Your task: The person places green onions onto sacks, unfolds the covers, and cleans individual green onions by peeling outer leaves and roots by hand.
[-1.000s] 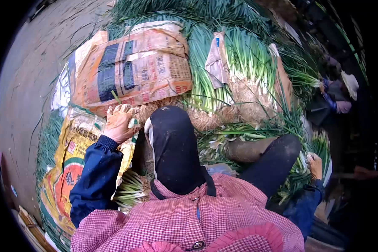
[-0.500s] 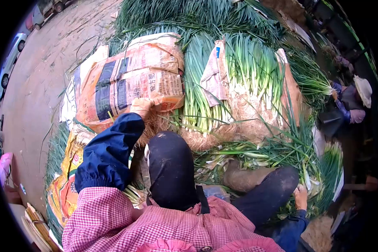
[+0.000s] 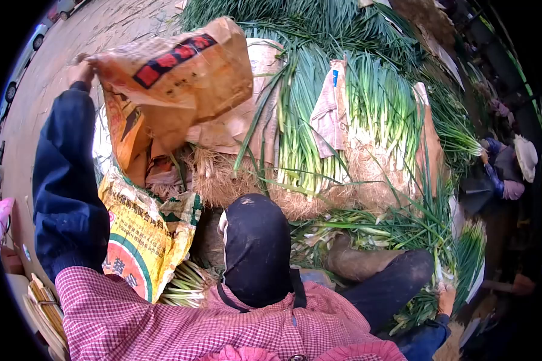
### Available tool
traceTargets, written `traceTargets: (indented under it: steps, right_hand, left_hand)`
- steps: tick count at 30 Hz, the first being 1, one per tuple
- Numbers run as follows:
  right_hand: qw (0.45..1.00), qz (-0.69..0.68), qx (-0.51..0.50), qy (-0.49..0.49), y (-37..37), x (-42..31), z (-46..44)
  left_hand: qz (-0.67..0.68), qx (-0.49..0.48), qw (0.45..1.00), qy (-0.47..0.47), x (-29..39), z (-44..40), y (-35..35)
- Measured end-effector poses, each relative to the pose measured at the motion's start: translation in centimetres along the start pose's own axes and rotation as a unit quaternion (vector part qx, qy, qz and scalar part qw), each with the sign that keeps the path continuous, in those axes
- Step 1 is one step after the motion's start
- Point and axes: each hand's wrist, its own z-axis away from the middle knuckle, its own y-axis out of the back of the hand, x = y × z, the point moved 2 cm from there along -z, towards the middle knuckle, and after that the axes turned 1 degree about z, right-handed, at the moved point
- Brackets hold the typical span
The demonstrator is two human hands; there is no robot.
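My left hand (image 3: 81,71) is raised at the upper left, its fingers closed on the edge of an orange-brown printed sack (image 3: 190,84). The sack hangs slanted from the hand, its far side lifted over a bundle of green onions whose roots (image 3: 214,171) show below. At the lower right, my right hand (image 3: 445,299) is closed around the white ends of some green onions (image 3: 442,274), beside my bent knee. Its fingers are small in view and partly hidden.
Root-ended green onion bundles (image 3: 376,108) lie ahead, with sacking between them. A yellow printed sack (image 3: 141,234) lies at my left, near more onion stalks (image 3: 186,286). Loose leaves (image 3: 373,225) surround my legs. At the right a person in a pale hat (image 3: 524,157) handles onions.
My left hand has swung up and left, lifting the sack's near edge and folding it back from the onion roots. My right hand has moved slightly down and right.
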Motion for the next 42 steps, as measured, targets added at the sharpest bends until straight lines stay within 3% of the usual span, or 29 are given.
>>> traceTargets:
  steps: [2,5,8,9,10,12,14,15,17,18,19,21,23,24,25,26,27,28,29,31,32,33,34,36,37,38,39,41,42]
  right_hand:
    - [0.999,0.020,0.018,0.046,0.2,-4.0,-1.1]
    - [0.986,0.074,0.028,0.147,-0.8,-12.1,-3.1]
    - [0.948,0.176,0.029,0.264,-5.5,-23.4,-3.1]
    - [0.932,0.186,0.012,0.312,-8.0,-27.2,-2.9]
    - [0.898,0.209,-0.007,0.386,-11.0,-30.7,-2.9]
    - [0.886,0.202,-0.088,0.408,-18.3,-38.8,0.8]
    - [0.867,0.208,-0.193,0.409,-27.3,-44.1,2.9]
    - [0.846,0.242,-0.254,0.401,-31.0,-47.8,6.3]
    - [0.775,0.223,-0.274,0.524,-40.8,-50.9,8.8]
    - [0.766,0.256,-0.275,0.522,-45.4,-53.1,10.8]
    - [0.711,0.218,-0.133,0.655,-49.7,-53.3,12.5]
    - [0.711,0.314,-0.128,0.616,-56.4,-57.5,15.5]
    - [0.669,0.328,-0.063,0.664,-62.1,-59.1,15.0]
    - [0.693,0.356,-0.055,0.624,-63.2,-61.2,13.8]
    - [0.711,0.342,-0.136,0.598,-60.2,-62.7,14.0]
    - [0.755,0.285,-0.140,0.573,-58.5,-63.2,12.6]
    - [0.773,0.168,-0.073,0.607,-56.3,-62.9,10.4]
    - [0.834,0.098,-0.058,0.540,-53.1,-62.7,8.3]
    - [0.854,-0.001,-0.042,0.518,-50.2,-61.9,5.7]
    - [0.858,-0.221,-0.061,0.460,-44.1,-58.8,-1.3]
    - [0.850,-0.307,-0.080,0.420,-41.6,-56.5,-4.7]
    - [0.826,-0.387,-0.090,0.400,-40.0,-53.2,-8.6]
    - [0.844,-0.427,-0.124,0.301,-37.9,-50.0,-10.2]
    - [0.847,-0.425,-0.115,0.299,-35.8,-41.8,-15.6]
    - [0.862,-0.446,-0.078,0.227,-35.0,-40.3,-14.4]
    - [0.884,-0.441,-0.046,0.145,-34.5,-38.8,-14.7]
    - [0.888,-0.433,-0.041,0.150,-34.2,-36.2,-16.0]
    - [0.887,-0.428,-0.024,0.172,-33.7,-32.0,-18.3]
    - [0.882,-0.431,-0.014,0.191,-33.6,-31.0,-19.1]
  left_hand:
    - [0.251,0.024,0.966,0.048,-5.2,-9.6,9.7]
    - [0.033,0.250,0.967,0.046,0.6,-4.7,16.7]
    - [-0.091,0.319,0.942,0.058,2.7,-2.2,20.8]
    - [-0.121,0.307,0.942,0.056,2.2,-1.9,21.5]
    - [-0.147,0.241,0.959,-0.025,-0.1,-2.3,22.6]
    - [-0.110,0.068,0.987,-0.098,-9.1,-3.5,23.5]
    - [-0.426,-0.005,0.892,-0.151,-16.9,-0.2,21.8]
    - [-0.610,-0.003,0.788,-0.079,-13.7,7.0,16.6]
    - [-0.561,-0.014,0.828,0.010,-12.6,16.6,11.3]
    - [-0.514,-0.016,0.858,0.008,-13.6,20.6,9.3]
    - [-0.451,-0.035,0.892,-0.022,-14.8,25.0,7.4]
    - [-0.359,-0.082,0.928,-0.047,-16.2,33.0,4.5]
    - [-0.255,-0.112,0.960,-0.037,-14.9,39.7,2.4]
    - [-0.261,-0.142,0.954,-0.046,-14.4,42.0,2.2]
    - [-0.263,-0.175,0.948,-0.047,-13.9,44.2,2.0]
    - [-0.262,-0.197,0.944,-0.035,-13.2,45.6,2.0]
    - [-0.260,-0.216,0.941,-0.029,-12.6,46.0,2.0]
    - [-0.252,-0.229,0.940,-0.026,-12.1,46.0,2.0]
    - [-0.251,-0.226,0.941,-0.025,-12.0,45.8,1.7]
    - [-0.174,-0.249,0.952,0.037,-11.9,44.5,0.5]
    - [-0.059,-0.250,0.955,0.146,-12.8,44.0,-0.7]
    - [-0.116,-0.271,0.954,0.060,-11.6,42.5,-2.0]
    - [-0.075,-0.306,0.948,0.048,-11.6,41.4,-3.7]
    - [0.035,-0.356,0.931,0.075,-13.2,40.0,-7.9]
    - [0.107,-0.369,0.916,0.115,-14.6,39.5,-10.5]
    - [0.037,-0.378,0.923,0.056,-15.1,38.1,-12.3]
    - [-0.033,-0.382,0.924,-0.005,-15.6,36.4,-14.2]
    - [0.072,-0.298,0.937,0.165,-19.3,33.4,-18.9]
    - [0.086,-0.263,0.936,0.217,-17.5,31.5,-19.4]
